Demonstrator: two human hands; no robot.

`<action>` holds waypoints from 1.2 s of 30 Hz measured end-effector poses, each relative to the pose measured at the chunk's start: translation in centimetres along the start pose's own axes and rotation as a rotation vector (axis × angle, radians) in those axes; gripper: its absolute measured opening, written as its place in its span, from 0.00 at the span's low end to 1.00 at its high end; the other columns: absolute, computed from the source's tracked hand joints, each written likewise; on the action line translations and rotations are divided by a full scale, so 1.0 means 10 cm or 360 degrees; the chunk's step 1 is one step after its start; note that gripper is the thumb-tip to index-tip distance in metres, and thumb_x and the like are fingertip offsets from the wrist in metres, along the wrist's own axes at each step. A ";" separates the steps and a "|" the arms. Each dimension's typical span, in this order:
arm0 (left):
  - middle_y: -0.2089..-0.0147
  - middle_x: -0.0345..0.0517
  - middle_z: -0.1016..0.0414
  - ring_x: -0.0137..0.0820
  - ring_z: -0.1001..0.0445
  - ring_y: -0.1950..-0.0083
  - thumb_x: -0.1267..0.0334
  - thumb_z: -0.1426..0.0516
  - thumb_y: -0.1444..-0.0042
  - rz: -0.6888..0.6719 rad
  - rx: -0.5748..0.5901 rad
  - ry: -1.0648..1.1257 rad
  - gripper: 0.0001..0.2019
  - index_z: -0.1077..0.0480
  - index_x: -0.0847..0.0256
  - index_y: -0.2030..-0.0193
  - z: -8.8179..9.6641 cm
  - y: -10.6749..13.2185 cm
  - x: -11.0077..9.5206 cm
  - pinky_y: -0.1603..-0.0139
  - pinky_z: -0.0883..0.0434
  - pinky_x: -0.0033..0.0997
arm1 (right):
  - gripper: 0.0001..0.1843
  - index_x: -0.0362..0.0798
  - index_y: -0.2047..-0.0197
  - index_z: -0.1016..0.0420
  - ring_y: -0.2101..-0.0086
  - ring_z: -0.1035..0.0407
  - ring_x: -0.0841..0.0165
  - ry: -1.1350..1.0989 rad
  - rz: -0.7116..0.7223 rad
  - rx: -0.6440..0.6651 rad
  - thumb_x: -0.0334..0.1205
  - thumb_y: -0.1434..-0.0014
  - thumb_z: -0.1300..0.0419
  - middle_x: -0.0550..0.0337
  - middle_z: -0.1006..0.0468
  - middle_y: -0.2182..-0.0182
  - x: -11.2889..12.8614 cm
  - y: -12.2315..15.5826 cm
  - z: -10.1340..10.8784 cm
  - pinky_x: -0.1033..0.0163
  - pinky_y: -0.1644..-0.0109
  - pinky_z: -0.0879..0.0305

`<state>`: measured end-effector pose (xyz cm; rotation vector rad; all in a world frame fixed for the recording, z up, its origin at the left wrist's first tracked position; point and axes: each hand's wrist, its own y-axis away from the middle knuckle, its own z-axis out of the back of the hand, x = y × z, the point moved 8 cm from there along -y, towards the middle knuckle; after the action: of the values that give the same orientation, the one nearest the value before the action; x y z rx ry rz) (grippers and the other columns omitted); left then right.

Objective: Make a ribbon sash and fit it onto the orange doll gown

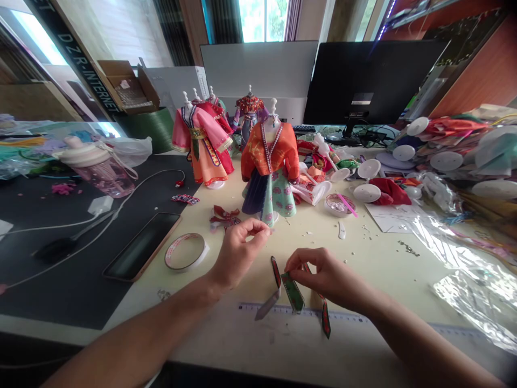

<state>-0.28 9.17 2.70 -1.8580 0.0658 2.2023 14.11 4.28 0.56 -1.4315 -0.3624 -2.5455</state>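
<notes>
My left hand (241,249) is closed in a pinch just in front of the dressed doll form; what sits at its fingertips, if anything, is too small to make out. Between the thumb and finger of my right hand (323,272) is the top of a green trimmed ribbon piece (293,293), which hangs down toward the table. Dark red-edged ribbon tails (276,271) lie on either side of it, one with a grey end. Behind both hands stands the doll form in an orange top (269,148) and a blue and mint floral skirt (278,196).
A clear ruler (250,307) lies under the ribbons. To the left are a tape roll (204,253), a phone (143,245) and a pink tumbler (100,170). More dressed forms (200,137) stand behind. A small bowl (329,207) and plastic wrap (476,291) are on the right.
</notes>
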 end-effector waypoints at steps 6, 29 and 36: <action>0.72 0.38 0.32 0.26 0.35 0.67 0.62 0.44 0.45 -0.0035 -0.0008 -0.0015 0.07 0.31 0.62 0.72 0.00 -0.03 0.02 0.63 0.38 0.25 | 0.08 0.49 0.74 0.28 0.63 0.31 0.65 0.0600 0.0121 -0.0289 0.28 0.48 0.45 0.60 0.24 0.69 -0.07 -0.08 0.04 0.53 0.49 0.39; 0.72 0.40 0.30 0.28 0.33 0.68 0.60 0.45 0.46 -0.0034 -0.0019 -0.0152 0.08 0.30 0.61 0.71 0.01 -0.01 0.00 0.66 0.35 0.25 | 0.14 0.48 0.58 0.28 0.59 0.32 0.62 0.0935 0.0355 -0.0415 0.26 0.48 0.43 0.54 0.24 0.61 0.06 -0.05 0.15 0.50 0.50 0.39; 0.72 0.40 0.31 0.27 0.34 0.69 0.60 0.44 0.45 -0.0036 -0.0011 -0.0096 0.08 0.30 0.61 0.71 0.03 -0.03 0.01 0.68 0.36 0.25 | 0.10 0.48 0.73 0.29 0.63 0.35 0.66 0.1209 0.0705 0.0213 0.24 0.47 0.45 0.59 0.25 0.70 0.38 0.19 -0.08 0.55 0.52 0.42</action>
<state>-0.54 9.53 2.68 -1.7857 0.0256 2.2439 12.07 2.00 3.59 -0.3637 -0.0683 -2.3974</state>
